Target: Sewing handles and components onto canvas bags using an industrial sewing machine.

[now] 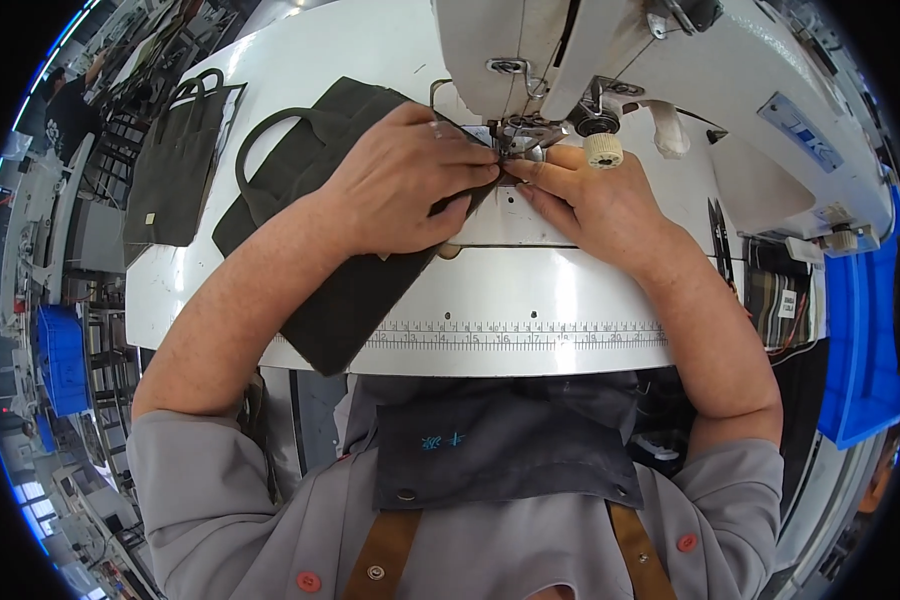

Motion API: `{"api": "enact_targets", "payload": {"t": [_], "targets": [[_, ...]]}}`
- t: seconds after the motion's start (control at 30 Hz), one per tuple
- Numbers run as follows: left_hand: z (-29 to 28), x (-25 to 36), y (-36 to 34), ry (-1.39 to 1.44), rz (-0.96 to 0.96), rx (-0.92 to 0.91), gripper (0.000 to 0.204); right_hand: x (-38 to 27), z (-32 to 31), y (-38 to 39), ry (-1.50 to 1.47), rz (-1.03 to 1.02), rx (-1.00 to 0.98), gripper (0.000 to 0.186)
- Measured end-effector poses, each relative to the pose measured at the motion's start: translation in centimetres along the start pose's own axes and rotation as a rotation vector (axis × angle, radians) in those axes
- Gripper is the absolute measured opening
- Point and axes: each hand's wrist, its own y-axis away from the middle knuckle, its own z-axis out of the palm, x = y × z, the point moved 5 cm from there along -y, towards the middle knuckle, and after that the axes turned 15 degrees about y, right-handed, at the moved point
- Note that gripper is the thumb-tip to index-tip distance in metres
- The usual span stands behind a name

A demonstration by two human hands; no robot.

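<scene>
A dark olive fabric bag [345, 310] with a loop handle lies slantwise on the white sewing machine table, its right corner at the needle and presser foot [515, 138]. Over its upper right part bends my left hand [400, 180], fingers closed together on the cloth just left of the foot, the thumb lower at the bag's edge. My right hand [600, 200] comes from the other side, its fingertips pinched at the bag's corner by the foot. Cloth directly under the fingertips is hidden.
The sewing machine [670, 60] arches over the work from the upper right. Another dark bag [175, 170] lies at the table's left. Black scissors [720, 240] and striped fabric [778, 300] are at the right, beside a blue bin [860, 340]. A ruler strip [510, 335] runs along the front edge.
</scene>
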Motion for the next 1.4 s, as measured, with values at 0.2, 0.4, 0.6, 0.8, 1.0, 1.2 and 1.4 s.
{"api": "enact_targets", "payload": {"t": [0.2,0.4,0.6,0.8,1.0,1.2,1.4], "targets": [[1.5,0.4,1.1,0.261,0.081,0.231,0.046,-0.3,-0.1,0.2,0.022,-0.047,0.028,0.017],[1.7,0.9,0.8,0.287,-0.058,0.285,0.044,-0.1,0.1,0.1,0.065,-0.028,0.029,0.017],[2.0,1.2,0.8,0.245,-0.056,0.336,0.041,-0.1,0.0,0.1,0.064,-0.032,0.046,0.019],[2.2,1.2,0.5,0.213,-0.095,0.360,0.043,-0.2,-0.1,0.1,0.083,-0.037,0.015,0.021],[2.5,1.6,0.2,0.214,-0.120,0.384,0.044,-0.1,-0.1,0.2,0.067,-0.034,-0.006,0.021],[3.2,2.6,-0.3,0.157,-0.232,0.411,0.046,0.2,0.1,0.2,0.028,-0.028,-0.006,0.021],[3.9,2.8,-0.9,0.097,-0.296,0.419,0.050,0.6,0.3,0.3,0.012,-0.029,0.025,0.020]]}}
